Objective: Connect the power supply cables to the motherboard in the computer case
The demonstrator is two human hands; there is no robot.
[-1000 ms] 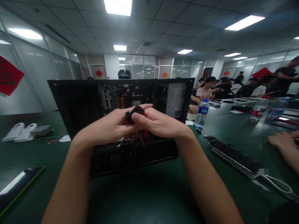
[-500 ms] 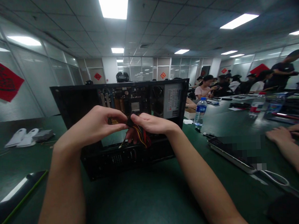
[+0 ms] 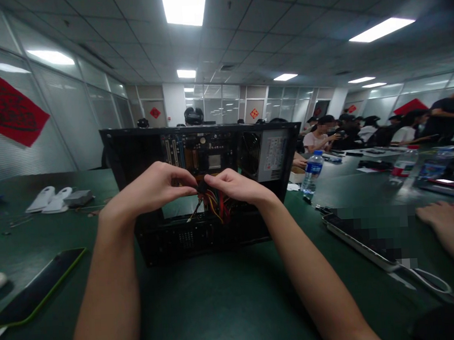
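An open black computer case (image 3: 135, 154) lies on its side on the green table (image 3: 218, 302), its motherboard, fan and power supply facing me. My left hand (image 3: 152, 190) and my right hand (image 3: 237, 187) meet in front of the case opening. Both pinch a small black connector (image 3: 201, 187) between fingertips. A bundle of red, yellow and black wires (image 3: 215, 206) hangs from the connector down into the case.
A dark phone with a green edge (image 3: 35, 291) lies at the left. White objects (image 3: 48, 199) sit further back left. A water bottle (image 3: 311, 173) stands right of the case, a power strip (image 3: 362, 236) beside it. Another person's hand (image 3: 440, 214) rests at right; several people sit beyond.
Both hands have lowered from in front of the motherboard toward the case opening, and their grip has narrowed from a larger black plug held up to a fingertip pinch on the connector.
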